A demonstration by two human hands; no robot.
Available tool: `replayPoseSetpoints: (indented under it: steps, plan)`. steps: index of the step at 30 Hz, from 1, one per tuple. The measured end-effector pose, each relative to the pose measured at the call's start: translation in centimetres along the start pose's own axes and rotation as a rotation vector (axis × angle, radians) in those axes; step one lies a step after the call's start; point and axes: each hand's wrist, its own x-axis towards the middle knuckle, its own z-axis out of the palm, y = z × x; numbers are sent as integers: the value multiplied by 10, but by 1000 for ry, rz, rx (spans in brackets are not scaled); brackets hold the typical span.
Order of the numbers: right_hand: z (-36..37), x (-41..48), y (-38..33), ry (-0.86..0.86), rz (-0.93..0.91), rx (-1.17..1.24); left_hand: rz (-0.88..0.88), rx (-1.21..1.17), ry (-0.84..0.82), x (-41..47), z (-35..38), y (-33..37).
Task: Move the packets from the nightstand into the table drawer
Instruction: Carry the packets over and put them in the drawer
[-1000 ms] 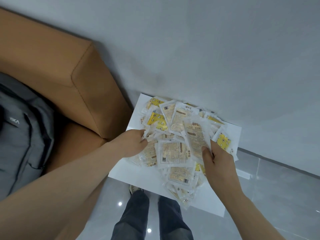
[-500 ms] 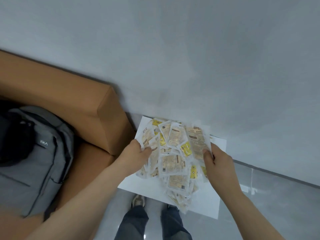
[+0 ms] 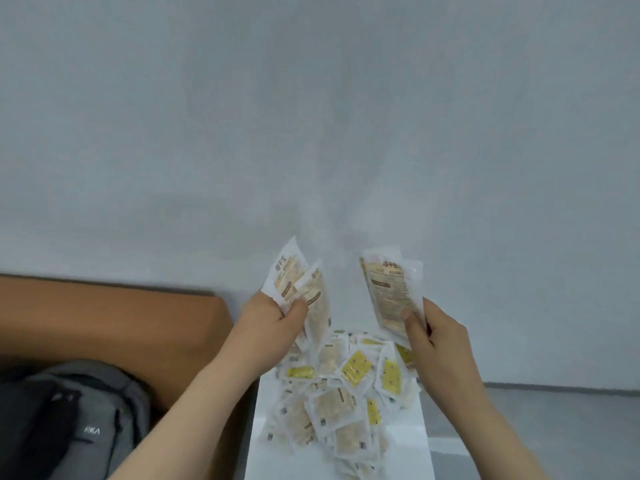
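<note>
A heap of clear packets (image 3: pixel 341 407), some beige and some yellow, covers the white nightstand top (image 3: pixel 277 462) against the wall. My left hand (image 3: pixel 268 327) grips a small bunch of beige packets (image 3: pixel 301 289), lifted above the heap's left side. My right hand (image 3: pixel 438 344) pinches a larger beige packet (image 3: pixel 391 292) by its lower edge and holds it upright above the heap's right side. The table drawer is not in view.
A brown upholstered headboard or sofa arm (image 3: pixel 114 327) stands left of the nightstand, with a grey backpack (image 3: pixel 69 424) lying by it. A plain grey wall (image 3: pixel 311 116) rises behind. Grey floor (image 3: pixel 554 427) lies to the right.
Both hands have risen off the heap, each carrying packets up in front of the wall. The camera has tilted upward, so more wall shows and my legs have left the view.
</note>
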Motion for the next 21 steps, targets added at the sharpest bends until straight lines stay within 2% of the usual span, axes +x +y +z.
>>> replayPoseSetpoints:
  steps: [10, 21]
  plan:
    - [-131, -27, -94, 394, -168, -1, 438, 44, -125, -22, -4, 165]
    - [-298, -130, -91, 779, -218, -54, 785, -38, -302, -104, 113, 298]
